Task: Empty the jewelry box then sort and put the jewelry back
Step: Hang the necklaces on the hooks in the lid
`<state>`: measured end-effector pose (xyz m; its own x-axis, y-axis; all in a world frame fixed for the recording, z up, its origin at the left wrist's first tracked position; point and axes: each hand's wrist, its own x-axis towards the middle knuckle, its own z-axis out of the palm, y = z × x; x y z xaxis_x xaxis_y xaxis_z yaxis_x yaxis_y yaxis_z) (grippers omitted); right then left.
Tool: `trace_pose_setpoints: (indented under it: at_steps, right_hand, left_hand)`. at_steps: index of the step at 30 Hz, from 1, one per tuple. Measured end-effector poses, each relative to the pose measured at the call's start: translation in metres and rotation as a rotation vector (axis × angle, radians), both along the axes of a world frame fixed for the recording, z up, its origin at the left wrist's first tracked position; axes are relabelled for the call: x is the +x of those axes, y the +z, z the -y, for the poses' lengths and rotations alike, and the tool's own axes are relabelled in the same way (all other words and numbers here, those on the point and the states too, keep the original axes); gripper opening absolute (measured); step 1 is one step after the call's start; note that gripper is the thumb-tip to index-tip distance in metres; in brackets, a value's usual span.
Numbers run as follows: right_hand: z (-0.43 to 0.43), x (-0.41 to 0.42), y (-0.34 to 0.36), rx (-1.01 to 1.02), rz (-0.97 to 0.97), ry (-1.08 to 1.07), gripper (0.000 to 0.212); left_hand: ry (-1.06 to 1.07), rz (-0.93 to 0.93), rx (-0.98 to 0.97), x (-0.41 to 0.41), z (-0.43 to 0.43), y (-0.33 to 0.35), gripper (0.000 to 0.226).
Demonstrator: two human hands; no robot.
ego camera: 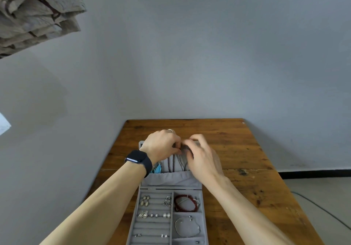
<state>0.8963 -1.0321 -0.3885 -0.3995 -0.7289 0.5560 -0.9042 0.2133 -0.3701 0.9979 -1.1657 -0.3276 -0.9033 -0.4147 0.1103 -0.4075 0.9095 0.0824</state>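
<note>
The left hand and right hand meet at the top edge of the jewelry box lid. Both have curled fingers pinching the dark necklaces that hang down the lid below them. The tray with a red bead bracelet lies between the forearms.

Grey velvet jewelry box, at the near edge of the brown wooden table: near end cut off by the frame. At the far rim of its open lid, the left hand and right hand meet in a dark blur; item and grip cannot be made out. Thin dark necklaces are partly hidden behind the right hand. A turquoise piece is mostly hidden by the left wrist. Small silver pieces in the nearest ring row are too small to identify.
</note>
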Motion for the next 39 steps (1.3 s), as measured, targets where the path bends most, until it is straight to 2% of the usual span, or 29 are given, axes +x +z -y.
trace_pose_setpoints:
  at_steps: [3,10,16,20,27,34,39]
  right_hand:
    - [0.003,-0.003,-0.002,0.030,-0.087,-0.001,0.010]
    - [0.004,0.003,-0.013,-0.002,-0.080,-0.031,0.013]
    - [0.004,0.007,-0.011,-0.031,-0.047,-0.139,0.010]
    - [0.006,0.015,-0.010,-0.015,0.036,-0.249,0.009]
    - [0.007,0.021,-0.001,0.071,0.109,-0.315,0.015]
    - [-0.004,0.025,-0.018,0.310,0.010,-0.166,0.015]
    - [-0.024,0.022,-0.027,0.185,0.027,-0.116,0.020]
  left_hand:
    - [-0.007,-0.007,0.005,0.002,0.000,0.000,0.010]
    - [-0.029,-0.022,0.016,0.007,-0.001,-0.002,0.009]
    - [0.002,-0.122,0.043,0.011,-0.005,-0.005,0.006]
    - [0.031,-0.183,0.063,0.012,-0.007,-0.008,0.020]
    - [0.041,-0.200,0.126,0.013,-0.006,-0.010,0.020]
    - [0.049,-0.199,0.109,0.013,-0.006,-0.015,0.029]
    - [0.047,-0.239,0.130,0.017,-0.010,-0.017,0.032]
